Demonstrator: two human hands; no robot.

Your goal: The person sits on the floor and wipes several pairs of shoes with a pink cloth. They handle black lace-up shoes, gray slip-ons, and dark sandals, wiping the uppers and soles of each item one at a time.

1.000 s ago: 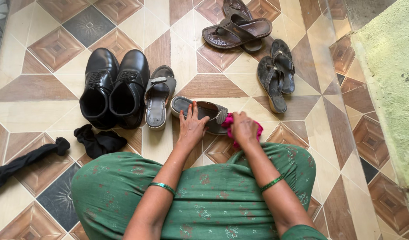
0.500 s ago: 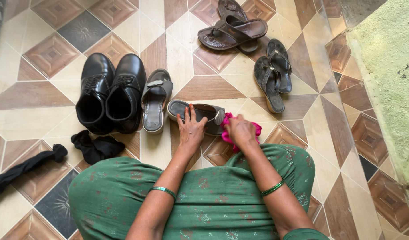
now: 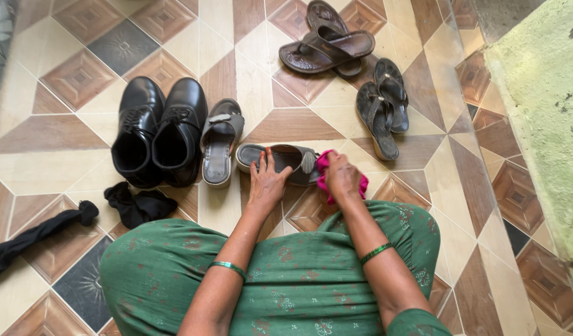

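A grey slip-on sandal (image 3: 280, 163) lies sideways on the patterned tiled floor (image 3: 69, 155) before the knees, pinned under the left hand's (image 3: 266, 180) spread fingers, while the right hand (image 3: 342, 176) clutches a bunched pink cloth (image 3: 326, 177) against its toe end, beside its mate (image 3: 220, 143) and black lace-up shoes (image 3: 159, 129).

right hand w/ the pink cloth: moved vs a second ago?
Barely. The right hand still presses the pink cloth at the strap end of the grey sandal, which lies on the same floor tiles; most of the shift is camera motion.
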